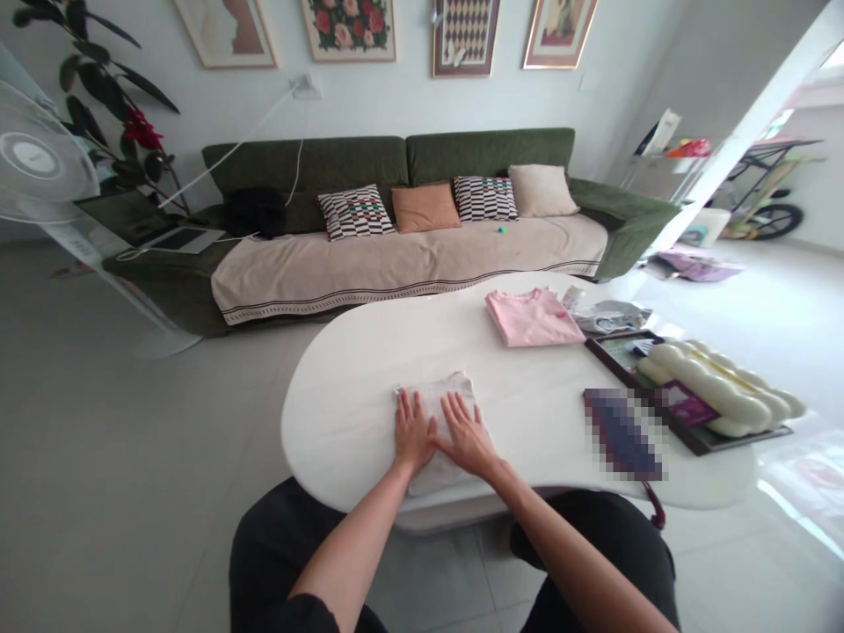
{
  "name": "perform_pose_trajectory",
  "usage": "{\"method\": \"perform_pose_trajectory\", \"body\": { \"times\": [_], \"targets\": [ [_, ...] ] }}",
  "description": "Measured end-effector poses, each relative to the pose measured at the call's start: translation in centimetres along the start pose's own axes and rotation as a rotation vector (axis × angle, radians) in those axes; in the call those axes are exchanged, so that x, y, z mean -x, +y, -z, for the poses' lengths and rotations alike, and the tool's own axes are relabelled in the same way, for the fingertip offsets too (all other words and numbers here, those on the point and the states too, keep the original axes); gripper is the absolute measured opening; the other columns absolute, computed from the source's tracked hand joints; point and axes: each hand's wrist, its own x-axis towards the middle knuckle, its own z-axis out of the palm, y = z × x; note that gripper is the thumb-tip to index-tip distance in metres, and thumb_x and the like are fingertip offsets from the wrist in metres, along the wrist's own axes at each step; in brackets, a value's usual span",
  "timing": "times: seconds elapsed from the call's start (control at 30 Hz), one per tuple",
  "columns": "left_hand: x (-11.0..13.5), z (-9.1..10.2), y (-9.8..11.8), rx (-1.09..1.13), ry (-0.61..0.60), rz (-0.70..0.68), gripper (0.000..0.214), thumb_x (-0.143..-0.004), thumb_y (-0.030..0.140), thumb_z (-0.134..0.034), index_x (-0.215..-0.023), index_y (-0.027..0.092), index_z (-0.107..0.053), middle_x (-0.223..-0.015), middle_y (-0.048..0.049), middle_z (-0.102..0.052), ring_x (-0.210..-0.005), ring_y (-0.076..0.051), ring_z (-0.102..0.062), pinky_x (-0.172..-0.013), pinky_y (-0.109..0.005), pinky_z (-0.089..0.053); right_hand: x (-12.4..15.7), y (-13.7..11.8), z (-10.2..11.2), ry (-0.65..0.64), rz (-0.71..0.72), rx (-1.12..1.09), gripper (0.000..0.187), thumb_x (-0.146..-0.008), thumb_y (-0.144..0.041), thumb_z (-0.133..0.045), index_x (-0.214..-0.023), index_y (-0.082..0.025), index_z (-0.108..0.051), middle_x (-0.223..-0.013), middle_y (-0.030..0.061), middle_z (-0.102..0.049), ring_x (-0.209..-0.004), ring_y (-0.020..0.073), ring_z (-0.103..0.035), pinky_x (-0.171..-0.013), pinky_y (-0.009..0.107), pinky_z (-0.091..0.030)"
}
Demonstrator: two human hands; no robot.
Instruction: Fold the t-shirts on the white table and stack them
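A light grey folded cloth, apparently a garment [439,475], lies flat near the front edge of the white table [343,378]. On its left part my left hand [413,432] rests palm down, fingers stretched forward. My right hand [467,437] presses flat on the right part, its fingers spread and its thumb touching the left hand. Both hands cover much of the cloth's middle. Farther back on the table, a folded pink T-shirt [533,318] lies apart from the hands.
At the right stands a dark tray [702,444] with a puffy pale-green tissue-box cover [718,387]. A folded umbrella-like item [620,435], partly pixelated, lies beside it, its handle past the table edge. Behind the table is a green sofa [316,163] with several cushions.
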Motion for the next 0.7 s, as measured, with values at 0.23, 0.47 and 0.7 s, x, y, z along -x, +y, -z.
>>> {"method": "perform_pose_trajectory", "body": {
  "times": [0.23, 0.47, 0.7],
  "targets": [
    [-1.6, 1.8, -1.0, 0.139, -0.139, -0.019, 0.053, -0.081, 0.032, -0.038, -0.128, 0.005, -0.037, -0.138, -0.0190, -0.030, -0.131, -0.030, -0.018, -0.103, -0.045, -0.022, 4.3, -3.1, -1.6, -0.067, 0.100, 0.049, 0.119, -0.048, -0.055, -0.070, -0.140, -0.012, -0.008, -0.144, 0.0198, -0.008, -0.131, 0.0346, 0.006, -0.100, 0.057, -0.003],
    [8.0, 7.7, -0.7, 0.667, -0.190, 0.231, 0.044, -0.083, 0.045, -0.034, -0.117, 0.018, -0.039, -0.114, -0.0114, -0.055, -0.104, -0.019, -0.053, -0.086, -0.032, -0.043, 5.3, -4.4, -4.4, 0.038, 0.137, 0.170, 0.083, -0.067, -0.029, -0.067, -0.137, -0.021, -0.023, -0.141, 0.0205, -0.021, -0.128, 0.0388, -0.017, -0.095, 0.059, -0.020],
    [20.1, 5.3, 1.1, 1.182, -0.725, 0.765, 0.054, -0.065, 0.066, -0.048, -0.094, 0.021, -0.043, -0.098, -0.0088, -0.060, -0.082, -0.021, -0.061, -0.073, -0.032, -0.044, 7.7, -6.3, -2.8, -0.010, 0.025, -0.164, 0.051, -0.077, -0.004, -0.042, -0.125, -0.021, -0.046, -0.133, 0.0177, -0.038, -0.121, 0.0338, -0.034, -0.093, 0.054, -0.028]
  ]
}}
